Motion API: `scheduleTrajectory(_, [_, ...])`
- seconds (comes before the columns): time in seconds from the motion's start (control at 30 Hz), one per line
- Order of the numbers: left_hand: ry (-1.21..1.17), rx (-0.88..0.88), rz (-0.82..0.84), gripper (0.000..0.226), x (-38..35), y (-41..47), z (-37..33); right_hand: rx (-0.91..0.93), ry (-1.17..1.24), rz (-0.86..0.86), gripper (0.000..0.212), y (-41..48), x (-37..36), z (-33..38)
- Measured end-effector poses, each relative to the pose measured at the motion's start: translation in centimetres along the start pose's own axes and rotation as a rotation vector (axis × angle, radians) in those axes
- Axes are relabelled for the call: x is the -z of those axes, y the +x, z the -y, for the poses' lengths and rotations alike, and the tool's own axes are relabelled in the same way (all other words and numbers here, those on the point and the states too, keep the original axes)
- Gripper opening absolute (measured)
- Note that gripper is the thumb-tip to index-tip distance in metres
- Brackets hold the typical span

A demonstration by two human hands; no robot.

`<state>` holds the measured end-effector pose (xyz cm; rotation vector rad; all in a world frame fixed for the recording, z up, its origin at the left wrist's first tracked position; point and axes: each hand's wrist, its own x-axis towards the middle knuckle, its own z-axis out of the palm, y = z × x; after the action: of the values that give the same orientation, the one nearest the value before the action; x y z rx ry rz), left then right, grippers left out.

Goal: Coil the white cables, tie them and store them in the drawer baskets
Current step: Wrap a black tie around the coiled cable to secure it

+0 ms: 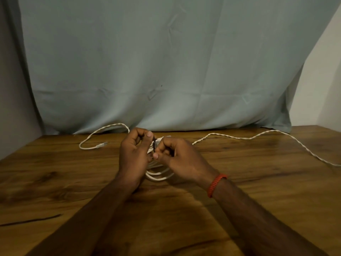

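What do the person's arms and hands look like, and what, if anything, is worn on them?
The left forearm and right forearm are bare; no sleeves show. The right hand has an orange-red twisted-cord wristband at its wrist. The left hand shows no band or watch. Neither hand wears a glove, and no ring is visible.

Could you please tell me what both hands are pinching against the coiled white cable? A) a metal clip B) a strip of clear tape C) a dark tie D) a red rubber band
C: a thin dark tie runs between the thumbs of the left hand and the right hand, across the coiled white cable.
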<state>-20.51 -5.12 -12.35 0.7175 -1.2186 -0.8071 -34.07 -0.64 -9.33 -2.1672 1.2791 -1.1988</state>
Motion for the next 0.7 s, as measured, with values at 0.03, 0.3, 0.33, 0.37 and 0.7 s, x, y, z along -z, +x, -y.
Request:
scheduleTrajectory(0.03, [-0.014, 0.009, 0.005, 0.017, -0.1, 0.0, -0.1, 0.009, -0.009, 0.009, 0.014, -0.1, -0.1, 0.0])
scheduleTrajectory(0.3, [0.061, 0.000, -0.107, 0.021, 0.0, 0.5, 0.2, 0.056, -0.046, 0.096, 0.018, 0.1, 0.6, 0.1])
scheduleTrajectory(0.33, [0.060, 0.003, -0.117, 0.021, -0.1, 0.4, 0.0, 0.061, -0.055, 0.107, 0.016, 0.1, 0.8, 0.1])
scheduleTrajectory(0.37, [0.058, 0.010, -0.120, 0.022, -0.2, 0.4, -0.2, 0.069, -0.066, 0.111, 0.014, 0.1, 0.9, 0.1])
scheduleTrajectory(0.7, [-0.063, 0.199, -0.069, 0.025, -0.4, 0.1, -1.2, 0.195, -0.300, -0.208, 0.008, 0.3, 0.5, -1.2])
